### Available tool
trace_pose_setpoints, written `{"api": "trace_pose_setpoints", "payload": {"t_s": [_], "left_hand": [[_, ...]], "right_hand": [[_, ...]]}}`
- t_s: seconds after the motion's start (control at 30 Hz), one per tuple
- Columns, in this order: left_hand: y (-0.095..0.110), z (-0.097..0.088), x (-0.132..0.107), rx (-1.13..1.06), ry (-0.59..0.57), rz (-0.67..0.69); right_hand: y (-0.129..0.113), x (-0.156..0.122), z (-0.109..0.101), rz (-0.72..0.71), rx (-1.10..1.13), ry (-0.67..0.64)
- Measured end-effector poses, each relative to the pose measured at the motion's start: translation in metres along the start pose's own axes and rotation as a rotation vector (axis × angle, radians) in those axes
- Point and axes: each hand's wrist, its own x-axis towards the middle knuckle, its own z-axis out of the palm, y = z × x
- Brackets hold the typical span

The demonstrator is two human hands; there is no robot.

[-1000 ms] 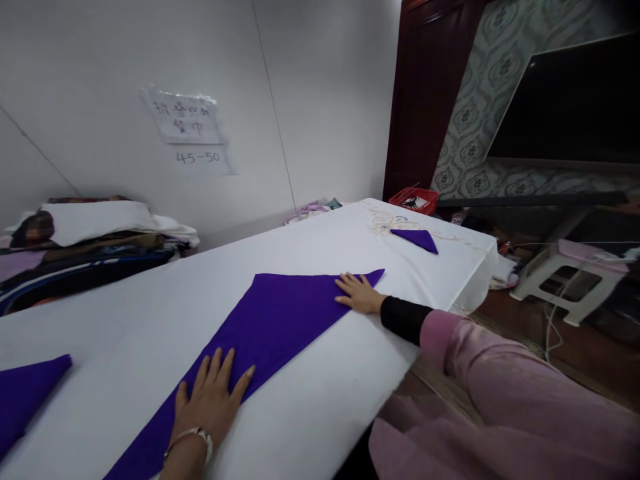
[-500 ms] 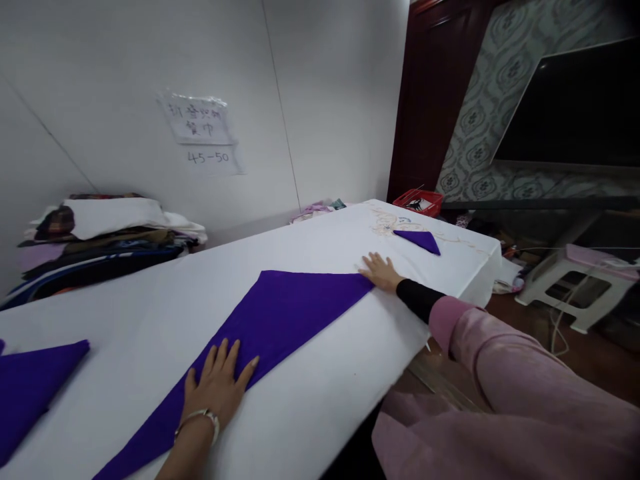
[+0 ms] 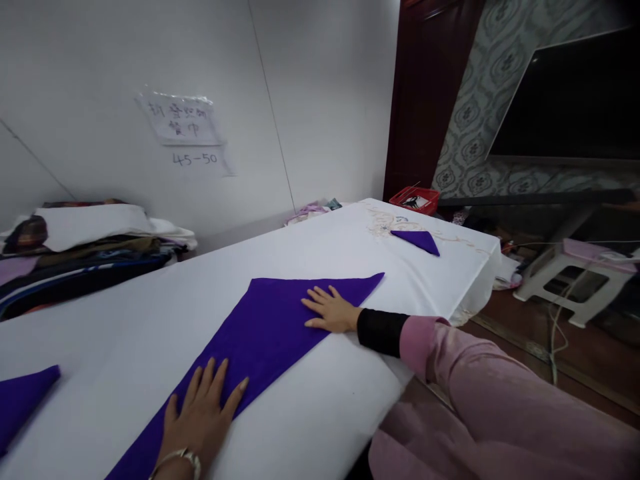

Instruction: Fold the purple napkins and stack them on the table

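Note:
A purple cloth napkin (image 3: 270, 327), folded into a wide triangle, lies flat on the white tablecloth (image 3: 320, 387) in front of me. My left hand (image 3: 200, 413), with a bracelet at the wrist, rests on its near part, fingers spread. Toward the cloth's right end, my right hand (image 3: 330, 310) lies flat with its fingers apart, close to the lower edge. The napkin's right tip sticks out beyond that hand. At the left edge of the view is another purple cloth (image 3: 25, 400), partly cut off.
Farther along the table sits a small folded purple cloth (image 3: 417, 241). A red basket (image 3: 415, 199) stands past the far end. Stacked clothes (image 3: 95, 247) lie by the wall at left, below a handwritten paper sign (image 3: 185, 127). A plastic stool (image 3: 575, 277) is on the floor at right.
My right hand has moved from the napkin's right tip inward to the left along the cloth. My left hand stays on the napkin. The view has shifted slightly.

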Motion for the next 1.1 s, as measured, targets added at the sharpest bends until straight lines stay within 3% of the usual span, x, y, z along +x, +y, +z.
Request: {"api": "trace_pose_setpoints", "payload": {"t_s": [0.23,0.4,0.53,0.73,0.97,1.1], "left_hand": [[-0.005,0.000,-0.001,0.005,-0.018,0.016],[-0.002,-0.010,-0.007,0.026,0.000,0.086],[-0.001,-0.017,-0.011,0.025,-0.003,0.106],[0.001,-0.018,-0.013,0.066,-0.012,0.129],[0.002,-0.018,-0.011,0.031,-0.021,0.063],[-0.001,-0.017,-0.010,0.039,-0.043,0.109]], "right_hand": [[0.100,-0.023,-0.026,0.303,-0.081,0.031],[0.141,-0.028,-0.034,0.386,-0.104,0.029],[0.154,-0.030,-0.039,0.410,-0.134,0.035],[0.157,-0.031,-0.040,0.413,-0.143,0.042],[0.166,-0.028,-0.037,0.479,-0.158,0.073],[0.169,-0.028,-0.036,0.499,-0.179,0.094]]}}
